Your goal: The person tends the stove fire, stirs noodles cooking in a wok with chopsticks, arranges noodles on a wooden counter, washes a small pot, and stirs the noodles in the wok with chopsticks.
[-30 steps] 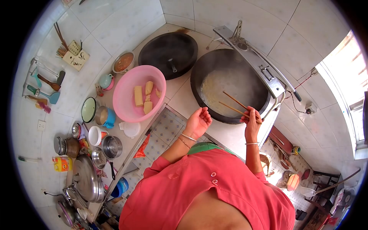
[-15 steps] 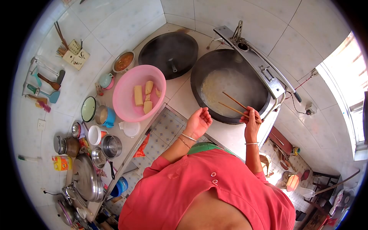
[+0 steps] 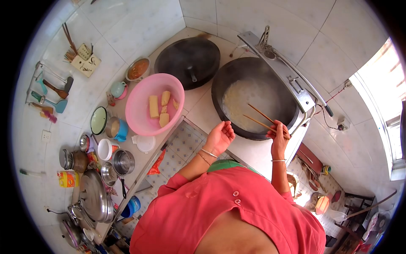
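A pair of wooden chopsticks (image 3: 261, 117) is held in my right hand (image 3: 279, 137), their tips apart over the near right part of a large black wok (image 3: 220, 91). Steam rises from pale, cloudy liquid (image 3: 247, 95) in the wok. My left hand (image 3: 220, 137) is at the wok's near left edge, palm turned up, fingers loosely curled and nothing seen in it. Further left stands a pink basin (image 3: 135, 108) with several pale yellow blocks of dough or similar food (image 3: 153, 106).
A black lid (image 3: 182, 55) lies behind the basin. A metal rack (image 3: 277, 70) overhangs the wok's right side. Bowls, a blue mug (image 3: 122, 130), pots (image 3: 123, 162) and a steel steamer (image 3: 93, 194) crowd the left counter. Utensils hang on the left wall.
The whole view has shifted slightly, with the wok and basin a little lower in the frame. Both hands keep nearly the same pose, and the chopsticks stay over the wok.
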The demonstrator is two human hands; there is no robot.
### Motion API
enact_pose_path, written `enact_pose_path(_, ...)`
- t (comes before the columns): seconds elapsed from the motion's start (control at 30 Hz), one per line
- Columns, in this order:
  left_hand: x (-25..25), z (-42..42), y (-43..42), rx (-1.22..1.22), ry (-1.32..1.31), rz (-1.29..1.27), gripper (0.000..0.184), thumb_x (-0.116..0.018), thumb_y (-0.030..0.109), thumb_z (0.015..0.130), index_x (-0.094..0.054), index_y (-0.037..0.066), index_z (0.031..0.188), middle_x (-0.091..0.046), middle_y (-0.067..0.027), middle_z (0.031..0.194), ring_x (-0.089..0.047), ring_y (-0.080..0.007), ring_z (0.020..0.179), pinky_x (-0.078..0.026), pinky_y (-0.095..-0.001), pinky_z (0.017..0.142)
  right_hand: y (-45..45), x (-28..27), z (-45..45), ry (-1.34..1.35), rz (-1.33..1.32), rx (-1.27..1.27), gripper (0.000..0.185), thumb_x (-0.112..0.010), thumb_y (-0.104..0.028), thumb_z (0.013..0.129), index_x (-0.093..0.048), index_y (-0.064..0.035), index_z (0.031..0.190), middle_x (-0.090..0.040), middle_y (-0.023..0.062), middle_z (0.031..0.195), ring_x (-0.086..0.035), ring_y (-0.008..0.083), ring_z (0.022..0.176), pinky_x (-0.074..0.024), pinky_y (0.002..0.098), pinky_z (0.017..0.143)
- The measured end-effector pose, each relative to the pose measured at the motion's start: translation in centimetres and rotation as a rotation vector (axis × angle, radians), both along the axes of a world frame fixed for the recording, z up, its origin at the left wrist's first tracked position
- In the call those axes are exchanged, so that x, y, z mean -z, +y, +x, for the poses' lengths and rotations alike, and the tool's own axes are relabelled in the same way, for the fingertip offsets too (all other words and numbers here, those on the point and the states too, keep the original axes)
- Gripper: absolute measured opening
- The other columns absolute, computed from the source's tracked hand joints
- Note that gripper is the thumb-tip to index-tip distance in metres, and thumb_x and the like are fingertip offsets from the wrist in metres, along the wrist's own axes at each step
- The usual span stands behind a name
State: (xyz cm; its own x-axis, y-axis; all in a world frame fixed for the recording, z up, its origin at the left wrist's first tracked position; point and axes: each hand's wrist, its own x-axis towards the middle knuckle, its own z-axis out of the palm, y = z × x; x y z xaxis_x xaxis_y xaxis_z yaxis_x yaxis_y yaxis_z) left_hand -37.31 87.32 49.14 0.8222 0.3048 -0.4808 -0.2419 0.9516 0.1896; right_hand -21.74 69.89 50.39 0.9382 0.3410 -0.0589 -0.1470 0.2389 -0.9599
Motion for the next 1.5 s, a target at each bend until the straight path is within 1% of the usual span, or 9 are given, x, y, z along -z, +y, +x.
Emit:
enact_pose_path(0.4,0.4,0.2,0.2,-0.001,-0.021,-0.008,0.017,-0.047,0.02,0.091,-0.057,0.006,0.089,-0.058,-0.0013,0.074,-0.055,-0.0142,0.07,-0.048,-0.0302,0.068,-0.3,0.0,-0.1,-0.014,-0.012,0.022,0.032,-0.049,-0.028,0.093,-0.059,0.0011,0.101,-0.057,0.0062,0.078,-0.056,0.011,0.059,-0.0509,0.0231,0.05)
enact_pose_path(0.43,0.3,0.2,0.2,-0.004,-0.019,-0.014,0.017,-0.048,0.02,0.091,-0.057,0.006,0.089,-0.058,-0.0012,0.074,-0.055,-0.0142,0.07,-0.048,-0.0302,0.068,-0.3,0.3,0.1,-0.009,-0.011,0.027,0.031,-0.048,-0.028,0.093,-0.059,0.0,0.101,-0.057,0.0065,0.078,-0.055,0.0118,0.058,-0.0498,0.0235,0.049)
enact_pose_path(0.8,0.2,0.3,0.1,-0.006,-0.005,-0.037,0.016,-0.047,0.019,0.092,-0.057,0.006,0.091,-0.056,-0.0008,0.072,-0.054,-0.0139,0.069,-0.047,-0.0296,0.068,-0.5,0.6,0.6,0.012,0.003,0.055,0.03,-0.051,-0.028,0.092,-0.06,-0.0008,0.101,-0.057,0.0062,0.078,-0.055,0.0121,0.058,-0.0494,0.0237,0.049)
enact_pose_path(0.93,0.7,0.4,0.1,-0.001,-0.023,-0.026,0.017,-0.046,0.02,0.092,-0.057,0.006,0.091,-0.056,-0.0008,0.072,-0.054,-0.014,0.069,-0.047,-0.0298,0.068,-0.6,0.8,0.8,0.033,0.006,0.081,0.03,-0.05,-0.027,0.092,-0.059,0.0,0.101,-0.056,0.0072,0.079,-0.055,0.0127,0.057,-0.0507,0.0247,0.048)
enact_pose_path(0.97,1.0,0.4,0.1,0.001,-0.038,-0.029,0.018,-0.049,0.021,0.091,-0.058,0.005,0.091,-0.058,-0.0006,0.074,-0.054,-0.0136,0.07,-0.047,-0.0296,0.068,-0.5,0.8,0.8,0.025,0.001,0.087,0.03,-0.05,-0.027,0.092,-0.059,0.0001,0.101,-0.056,0.0073,0.079,-0.055,0.0127,0.057,-0.0507,0.0247,0.048)
enact_pose_path(1.2,1.1,0.6,-0.1,-0.001,-0.04,-0.024,0.018,-0.049,0.021,0.091,-0.058,0.005,0.09,-0.058,-0.0005,0.074,-0.055,-0.0135,0.069,-0.047,-0.0295,0.067,-0.8,0.5,1.4,0.034,0.009,0.125,0.033,-0.049,-0.029,0.092,-0.058,0.0014,0.101,-0.056,0.0076,0.078,-0.054,0.0131,0.056,-0.0498,0.0246,0.047)
enact_pose_path(1.4,0.9,1.0,-0.2,0.014,-0.035,-0.041,0.019,-0.049,0.021,0.091,-0.059,0.005,0.09,-0.059,-0.0012,0.074,-0.055,-0.0139,0.07,-0.047,-0.03,0.068,-1.6,-0.4,2.3,0.096,0.125,0.138,0.034,-0.05,-0.031,0.092,-0.058,0.0013,0.097,-0.057,0.0076,0.073,-0.054,0.0137,0.053,-0.0481,0.0245,0.045)
enact_pose_path(1.5,0.6,1.3,-0.4,0.039,-0.012,-0.037,0.019,-0.049,0.02,0.091,-0.059,0.005,0.09,-0.058,-0.0015,0.074,-0.055,-0.0143,0.07,-0.047,-0.0301,0.068,-2.4,-0.5,3.1,0.12,0.18,0.165,0.031,-0.049,-0.029,0.092,-0.059,0.0005,0.095,-0.057,0.0074,0.071,-0.054,0.014,0.051,-0.0474,0.0241,0.044)
